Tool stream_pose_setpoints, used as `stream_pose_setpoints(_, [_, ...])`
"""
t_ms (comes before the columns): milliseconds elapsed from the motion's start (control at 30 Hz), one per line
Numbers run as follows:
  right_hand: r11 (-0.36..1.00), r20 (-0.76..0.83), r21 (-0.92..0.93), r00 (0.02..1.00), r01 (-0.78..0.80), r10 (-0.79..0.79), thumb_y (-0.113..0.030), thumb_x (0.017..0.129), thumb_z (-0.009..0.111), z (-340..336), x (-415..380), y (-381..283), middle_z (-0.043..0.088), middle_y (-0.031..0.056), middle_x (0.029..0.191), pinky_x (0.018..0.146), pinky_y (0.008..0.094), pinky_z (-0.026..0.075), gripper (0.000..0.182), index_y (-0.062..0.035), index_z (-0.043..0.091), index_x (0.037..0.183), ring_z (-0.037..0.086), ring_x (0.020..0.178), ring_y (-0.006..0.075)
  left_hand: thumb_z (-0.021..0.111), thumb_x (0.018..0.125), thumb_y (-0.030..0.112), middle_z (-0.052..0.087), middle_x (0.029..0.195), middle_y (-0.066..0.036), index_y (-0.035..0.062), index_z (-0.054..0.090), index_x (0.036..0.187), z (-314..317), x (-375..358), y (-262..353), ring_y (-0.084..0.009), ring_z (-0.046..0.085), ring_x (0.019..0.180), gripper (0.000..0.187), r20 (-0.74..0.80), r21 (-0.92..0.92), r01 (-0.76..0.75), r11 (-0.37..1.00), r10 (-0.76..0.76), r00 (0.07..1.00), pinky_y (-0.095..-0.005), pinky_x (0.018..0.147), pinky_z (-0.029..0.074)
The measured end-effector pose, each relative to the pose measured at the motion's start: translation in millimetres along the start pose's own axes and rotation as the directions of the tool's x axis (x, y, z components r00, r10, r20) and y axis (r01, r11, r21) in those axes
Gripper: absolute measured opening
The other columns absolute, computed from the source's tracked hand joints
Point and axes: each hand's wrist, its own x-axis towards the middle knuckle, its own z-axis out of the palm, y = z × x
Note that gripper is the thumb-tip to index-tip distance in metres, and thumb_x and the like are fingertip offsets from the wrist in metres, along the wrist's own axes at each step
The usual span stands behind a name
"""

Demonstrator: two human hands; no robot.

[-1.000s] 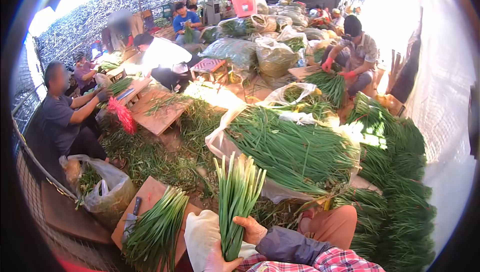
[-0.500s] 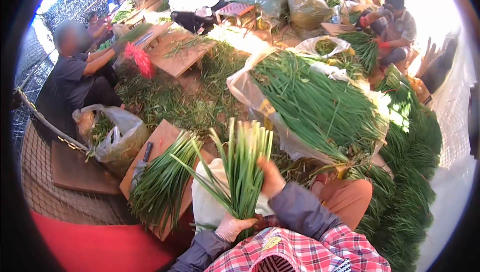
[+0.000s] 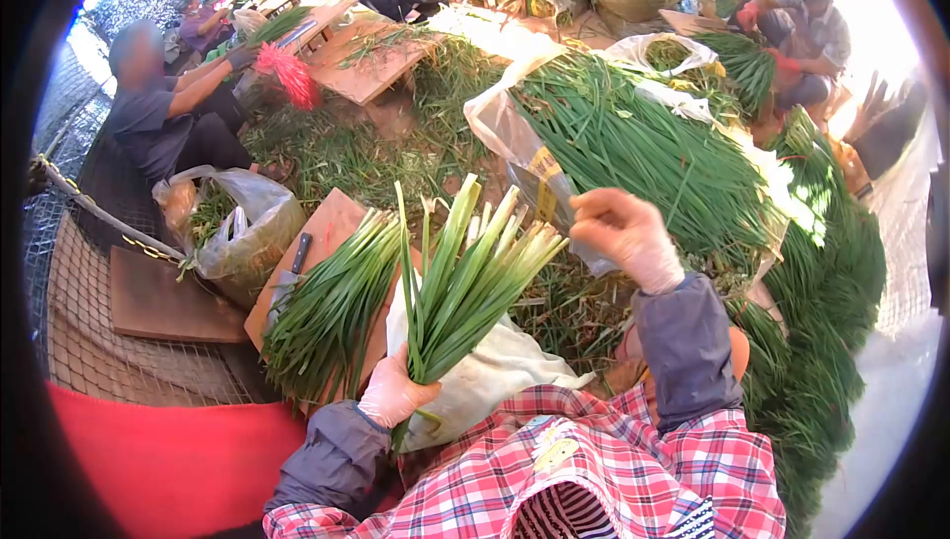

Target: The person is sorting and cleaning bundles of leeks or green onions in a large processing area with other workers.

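My left hand (image 3: 394,392), in a thin translucent glove, is closed round the lower part of a bunch of garlic chives (image 3: 465,287). The pale cut ends fan out upward and to the right. Gloved too, my right hand (image 3: 630,239) is raised to the right of these ends, apart from them. Its fingers are loosely bent and apart, and nothing shows in them. A second heap of chives (image 3: 336,306) lies on a wooden board (image 3: 332,214) to the left, beside a knife (image 3: 295,264). White cloth (image 3: 500,381) covers my lap under the bunch.
A big plastic bag of long chives (image 3: 643,158) lies open ahead on the right, and more chives (image 3: 816,341) are piled along the right side. A plastic bag (image 3: 247,232) stands at left. Co-workers (image 3: 173,118) sit further off. Leaf scraps (image 3: 396,153) cover the ground.
My right hand has come off the bunch and moved up and to the right. My left hand has shifted left with the chives, which now lean more to the right. The view has tilted down slightly.
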Motion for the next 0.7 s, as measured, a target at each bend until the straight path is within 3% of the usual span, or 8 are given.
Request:
stream_pose_setpoints(67, [0.980,0.114,-0.152,0.983,-0.128,0.146,-0.024,0.069,0.079,11,-5,12,0.063,0.0051,0.077,0.067,0.0256,0.048,0.041,-0.0019,0.065,0.101,0.058,0.071,0.0127,0.073,0.063,0.022,0.065,0.087,-0.023,0.0032,0.053,0.116,1,2,-5,-0.0372,0.063,0.086,0.060,-0.043,0.078,-0.051,0.996,0.054,0.998,-0.0407,0.077,0.049])
stream_pose_setpoints(167, [0.938,0.033,-0.334,0.994,-0.089,0.106,-0.034,0.065,0.080,30,-10,28,0.065,0.0099,0.079,0.073,0.0351,0.048,0.045,-0.0016,0.066,0.094,0.062,0.077,0.0246,0.070,0.064,0.025,0.064,0.082,-0.024,0.0031,0.052,0.116,0,0,4,-0.0391,0.063,0.081,0.059,-0.119,0.346,-0.018,0.938,0.062,0.991,-0.0440,0.073,0.049])
stream_pose_setpoints(267, [0.803,0.039,-0.544,0.964,0.242,-0.264,-0.020,0.066,0.079,51,-10,56,0.064,0.0072,0.077,0.073,0.0347,0.048,0.027,-0.0046,0.067,0.084,0.060,0.074,0.0233,0.070,0.064,0.023,0.064,0.082,-0.023,0.0023,0.053,0.114,0,-2,11,-0.0389,0.062,0.081,0.056,-0.139,0.417,0.044,0.908,0.016,0.990,-0.0424,0.071,0.049])
stream_pose_setpoints(367, [0.777,0.079,-0.553,0.948,0.299,-0.309,-0.027,0.067,0.075,64,-11,65,0.063,0.0074,0.076,0.080,0.0424,0.045,0.024,-0.0065,0.065,0.074,0.057,0.087,0.0314,0.070,0.064,0.026,0.063,0.082,-0.024,0.0020,0.053,0.113,0,-1,3,-0.0394,0.062,0.080,0.057,-0.148,0.392,0.036,0.919,0.024,0.989,-0.0434,0.070,0.049])
stream_pose_setpoints(400, [0.765,0.131,-0.560,0.946,0.318,-0.297,-0.023,0.067,0.073,64,-12,67,0.064,0.0066,0.079,0.077,0.0420,0.046,0.015,-0.0101,0.066,0.071,0.058,0.083,0.0330,0.069,0.064,0.029,0.063,0.081,-0.024,0.0024,0.051,0.114,-1,-1,-1,-0.0397,0.062,0.079,0.059,-0.141,0.397,0.026,0.917,0.033,0.990,-0.0451,0.070,0.049])
stream_pose_setpoints(500, [0.849,0.072,-0.457,0.963,0.265,-0.261,-0.007,0.070,0.073,58,-14,71,0.065,0.0080,0.074,0.064,0.0297,0.050,0.009,-0.0052,0.065,0.074,0.061,0.066,0.0185,0.069,0.064,0.032,0.063,0.081,-0.024,0.0040,0.049,0.116,-8,-4,-7,-0.0399,0.062,0.078,0.062,-0.109,0.437,0.028,0.899,0.022,0.994,-0.0464,0.071,0.049])
stream_pose_setpoints(667, [0.998,-0.481,0.037,0.876,0.049,-0.025,0.003,0.083,0.061,-22,4,88,0.066,0.0080,0.082,0.067,0.0246,0.050,0.005,-0.0006,0.063,0.085,0.059,0.072,0.0120,0.068,0.064,0.030,0.064,0.083,-0.022,0.0064,0.049,0.118,-12,-15,-16,-0.0391,0.062,0.079,0.062,-0.154,0.543,0.070,0.837,0.017,0.988,-0.0454,0.070,0.049])
stream_pose_setpoints(700, [0.983,-0.543,-0.146,0.822,0.110,-0.172,0.000,0.084,0.062,-48,6,98,0.066,0.0073,0.082,0.067,0.0242,0.049,0.001,-0.0007,0.063,0.084,0.058,0.071,0.0118,0.068,0.065,0.029,0.064,0.083,-0.022,0.0069,0.049,0.118,-13,-16,-20,-0.0388,0.062,0.078,0.061,-0.163,0.560,0.074,0.825,0.021,0.986,-0.0455,0.069,0.049])
